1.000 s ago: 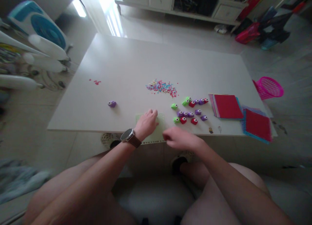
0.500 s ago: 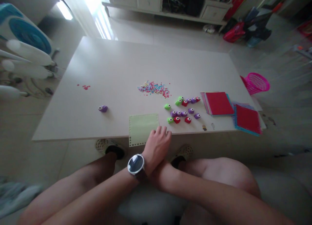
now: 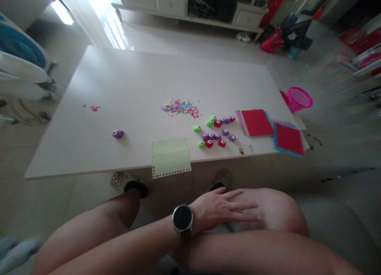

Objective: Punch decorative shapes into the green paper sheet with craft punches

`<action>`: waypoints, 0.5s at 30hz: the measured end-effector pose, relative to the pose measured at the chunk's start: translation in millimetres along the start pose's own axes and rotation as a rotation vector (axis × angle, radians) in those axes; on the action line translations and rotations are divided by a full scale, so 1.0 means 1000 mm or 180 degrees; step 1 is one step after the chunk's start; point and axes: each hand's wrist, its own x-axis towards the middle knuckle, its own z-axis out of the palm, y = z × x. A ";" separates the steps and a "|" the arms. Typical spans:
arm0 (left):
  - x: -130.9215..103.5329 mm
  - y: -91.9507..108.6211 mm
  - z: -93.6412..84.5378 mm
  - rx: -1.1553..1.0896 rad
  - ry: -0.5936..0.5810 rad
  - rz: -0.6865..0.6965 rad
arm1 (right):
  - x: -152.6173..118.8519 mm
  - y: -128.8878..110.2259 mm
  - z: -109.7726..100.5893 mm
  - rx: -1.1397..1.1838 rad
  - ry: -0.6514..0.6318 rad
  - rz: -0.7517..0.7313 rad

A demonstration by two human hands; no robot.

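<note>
My left hand (image 3: 222,207), with a round watch (image 3: 182,218) on its wrist, lies over my right thigh with its fingers spread and nothing in it. My right forearm (image 3: 253,247) passes beneath the left wrist, and the right hand is hidden under it. A pale green sheet (image 3: 170,156) with punched holes along its edges overhangs the front edge of the white table (image 3: 143,80). To its right stand several green, red and purple punches (image 3: 217,136). One purple punch (image 3: 118,134) is apart on the left.
Small paper confetti (image 3: 181,107) lies mid-table, with a few red bits (image 3: 94,108) at left. Stacks of red and coloured paper (image 3: 257,123) (image 3: 288,138) sit at the right. A pink basket (image 3: 299,99) stands beyond the right edge.
My left hand has moved off the green sheet's corner and right, down onto my thigh, its fingers spreading. The right hand is still hidden. The view has shifted slightly.
</note>
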 end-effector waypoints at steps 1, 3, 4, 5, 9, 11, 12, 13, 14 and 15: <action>0.001 0.001 -0.001 0.0055 0.0008 0.0079 | 0.000 0.003 0.001 -0.0010 0.0032 0.0182; 0.004 0.004 -0.004 0.0140 0.0021 0.0255 | 0.000 0.005 0.001 0.0007 0.0127 0.0538; 0.006 0.004 -0.005 0.0179 0.0026 0.0323 | 0.000 0.004 -0.001 0.0047 0.0173 0.0676; 0.008 0.005 -0.006 0.0212 0.0027 0.0371 | 0.000 0.003 -0.002 0.0104 0.0208 0.0780; 0.010 0.002 -0.001 0.0159 -0.0025 0.0436 | 0.003 -0.017 -0.009 0.0403 0.0101 0.0991; 0.009 -0.003 0.003 0.0119 -0.0039 0.0488 | 0.004 -0.035 -0.012 0.0556 0.0142 0.1270; 0.009 -0.006 0.004 0.0122 -0.0017 0.0491 | 0.006 -0.043 -0.012 0.0621 0.0247 0.1446; 0.010 -0.008 0.004 0.0130 0.0024 0.0487 | 0.007 -0.049 -0.012 0.0666 0.0371 0.1579; 0.011 -0.011 0.002 0.0134 0.0078 0.0472 | 0.009 -0.053 -0.012 0.0701 0.0502 0.1655; 0.012 -0.013 -0.001 0.0132 0.0133 0.0447 | 0.011 -0.053 -0.012 0.0737 0.0621 0.1667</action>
